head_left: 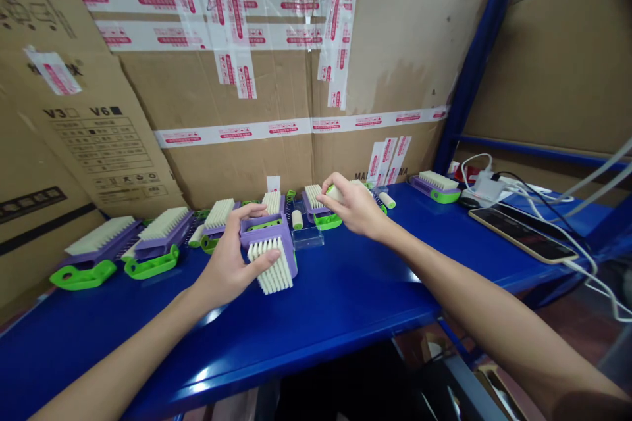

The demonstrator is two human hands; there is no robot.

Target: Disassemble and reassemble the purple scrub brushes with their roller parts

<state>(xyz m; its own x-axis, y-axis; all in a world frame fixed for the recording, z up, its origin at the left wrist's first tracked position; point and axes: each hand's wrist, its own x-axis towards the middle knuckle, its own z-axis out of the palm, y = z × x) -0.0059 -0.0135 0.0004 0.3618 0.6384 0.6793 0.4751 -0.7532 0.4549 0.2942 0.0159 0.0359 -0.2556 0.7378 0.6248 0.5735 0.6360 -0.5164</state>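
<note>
My left hand [228,266] is closed around a purple brush [271,263], its cream bristles tilted toward me and the thumb lying across them. An open hollow with a green part shows in the brush's upper end. To the right and a little higher, my right hand [355,207] pinches a small cream roller with a green end [334,193], mostly covered by the fingers. Between the hands, another cream roller [297,220] stands by a clear plastic piece [310,237] on the blue shelf [336,283].
Several purple and green brushes [165,223] line the back, bristles up, with one brush [434,184] apart at right. Another loose roller [387,200] lies there. A phone [523,235] and white cables [553,194] occupy the right end. Taped cardboard [237,164] rises behind.
</note>
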